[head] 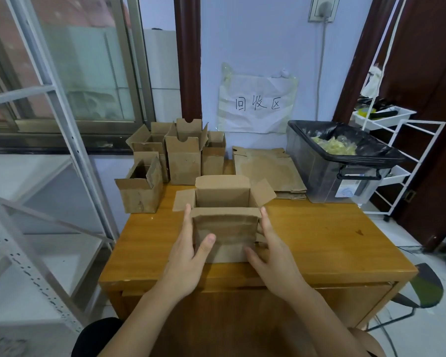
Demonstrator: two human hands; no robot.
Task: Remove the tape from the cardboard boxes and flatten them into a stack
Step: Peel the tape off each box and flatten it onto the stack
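An open cardboard box [225, 222] stands upright mid-table [319, 243], flaps spread. The left hand [188, 256] and right hand [273, 256] clasp its sides, fingers along the walls, thumbs curled onto its near face. Flattened boxes [265, 168] lie behind.

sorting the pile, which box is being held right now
The open box at the table's front, between both hands; the other boxes stand untouched at the back left.
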